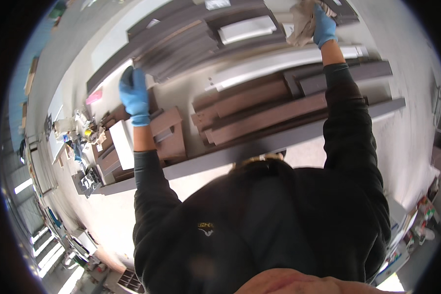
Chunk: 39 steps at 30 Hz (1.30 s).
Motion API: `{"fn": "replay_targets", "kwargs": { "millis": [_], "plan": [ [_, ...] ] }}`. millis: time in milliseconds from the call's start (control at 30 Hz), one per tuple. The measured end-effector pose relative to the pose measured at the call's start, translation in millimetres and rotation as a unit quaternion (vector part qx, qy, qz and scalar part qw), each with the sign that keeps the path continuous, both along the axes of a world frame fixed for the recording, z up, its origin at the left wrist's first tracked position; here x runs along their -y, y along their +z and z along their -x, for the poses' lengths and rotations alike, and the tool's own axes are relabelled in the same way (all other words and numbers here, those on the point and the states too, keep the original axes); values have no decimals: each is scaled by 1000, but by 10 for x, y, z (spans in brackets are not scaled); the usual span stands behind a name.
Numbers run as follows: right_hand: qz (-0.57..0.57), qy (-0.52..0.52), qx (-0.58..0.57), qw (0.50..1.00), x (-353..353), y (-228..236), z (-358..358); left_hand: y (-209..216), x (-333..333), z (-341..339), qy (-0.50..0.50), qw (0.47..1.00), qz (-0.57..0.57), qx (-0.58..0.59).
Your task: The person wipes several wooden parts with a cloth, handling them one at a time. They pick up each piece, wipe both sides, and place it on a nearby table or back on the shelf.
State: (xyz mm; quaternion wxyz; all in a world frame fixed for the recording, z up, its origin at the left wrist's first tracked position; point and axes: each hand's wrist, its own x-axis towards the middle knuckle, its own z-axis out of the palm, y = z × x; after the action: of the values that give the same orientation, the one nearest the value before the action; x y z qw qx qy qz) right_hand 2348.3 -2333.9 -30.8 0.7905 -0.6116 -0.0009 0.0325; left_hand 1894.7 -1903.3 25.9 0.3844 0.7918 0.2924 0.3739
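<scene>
My right hand (324, 27), in a blue glove, reaches far forward to the right, closed on a crumpled beige cloth (303, 22). The cloth lies over the right part of a group of dark grey panels (181, 49). In a blue glove with darker fingers, my left hand (134, 95) is near the left end of these panels. Its fingers are curled together, and what they hold, if anything, is hidden. A white rectangular piece (247, 29) rests on the dark panels. Nearer to me, a long white strip (284, 64) runs across the table.
Brown boards (264, 110) lie stacked closer to me, behind a long grey edge rail (240, 156). At left are a white board (121, 144), a pink item (94, 96) and a heap of mixed small things (78, 132). Cluttered shelving (416, 230) stands at right.
</scene>
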Motion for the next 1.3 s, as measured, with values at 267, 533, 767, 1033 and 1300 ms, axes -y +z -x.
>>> {"fn": "replay_targets", "kwargs": {
  "millis": [267, 533, 767, 1033, 1300],
  "plan": [
    [-55, -33, 15, 998, 1386, 612, 1534, -684, 2632, -810, -331, 927, -156, -89],
    [-32, -128, -67, 989, 2440, 134, 3047, -903, 3946, -1770, -426, 851, -230, -201],
    [-21, -208, -199, 957, 2948, -7, 3776, -955, 4501, -2427, -421, 812, -287, -286],
    [-40, -251, -219, 942, 3185, -79, 4010, -961, 5580, -3187, -405, 794, -302, -339],
    [-4, -267, -255, 929, 3529, -216, 4282, -864, 6327, -3859, -342, 802, -268, -410]
  ]
}}
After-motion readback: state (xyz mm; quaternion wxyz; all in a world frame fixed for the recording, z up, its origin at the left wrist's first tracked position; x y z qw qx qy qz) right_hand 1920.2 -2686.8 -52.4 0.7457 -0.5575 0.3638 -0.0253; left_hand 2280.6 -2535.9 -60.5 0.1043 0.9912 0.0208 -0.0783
